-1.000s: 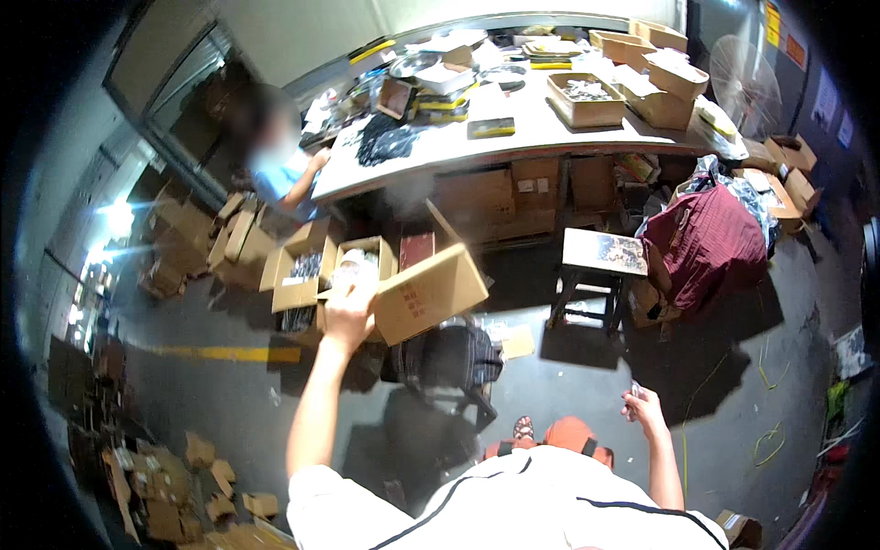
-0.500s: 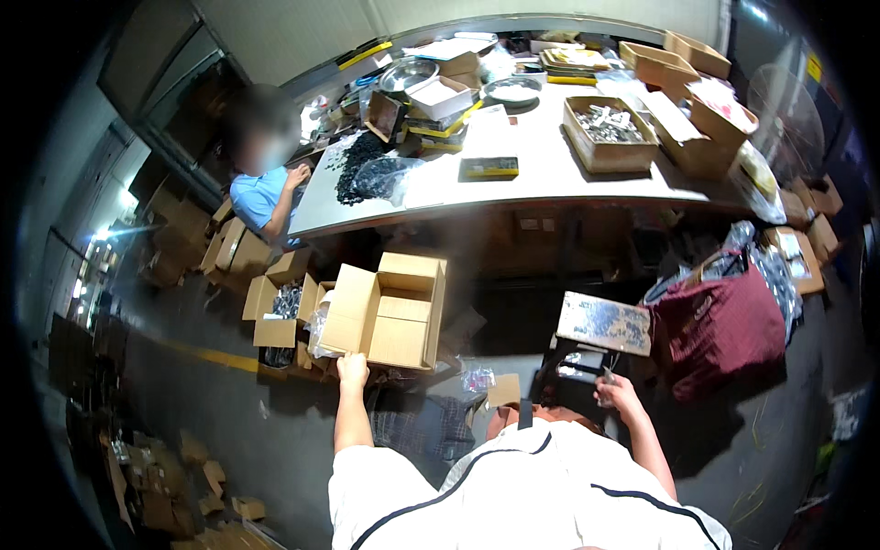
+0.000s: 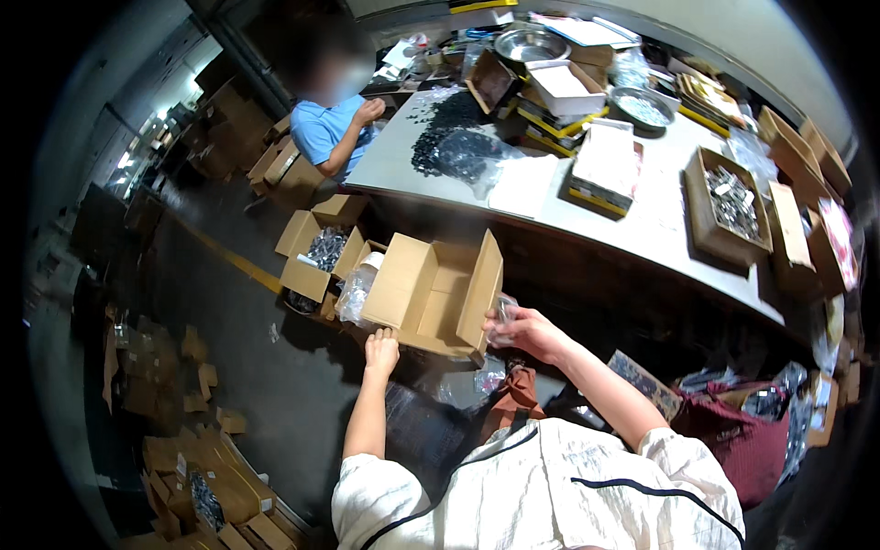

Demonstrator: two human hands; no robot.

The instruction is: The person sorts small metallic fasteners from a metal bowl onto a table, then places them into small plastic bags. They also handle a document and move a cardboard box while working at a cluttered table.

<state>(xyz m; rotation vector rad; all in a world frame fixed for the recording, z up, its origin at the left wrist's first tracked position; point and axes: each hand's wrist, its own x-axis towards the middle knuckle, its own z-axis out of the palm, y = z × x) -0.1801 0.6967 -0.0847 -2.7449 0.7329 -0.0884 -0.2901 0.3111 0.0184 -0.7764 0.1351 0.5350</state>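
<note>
An open cardboard box (image 3: 442, 295) with its flaps spread stands in front of me, below the table's edge. My left hand (image 3: 382, 350) is closed on the lower edge of its left flap. Beside the right flap is my right hand (image 3: 532, 334), its fingers closed on a small clear plastic bag (image 3: 501, 321); what the bag contains is too small to tell. The box's inside looks bare. Against its left side sits crumpled clear plastic (image 3: 354, 298).
Another open box (image 3: 327, 249) with dark parts stands left of mine. A person in blue (image 3: 323, 137) sits at the table (image 3: 385, 170), which carries black pieces (image 3: 445, 133), cartons and a box of metal parts (image 3: 733, 202). A maroon bag (image 3: 733, 440) lies right of me.
My right hand has moved from beside the stool on the right to the box's right flap, still holding something small. My left hand stays on the left flap. The view has turned.
</note>
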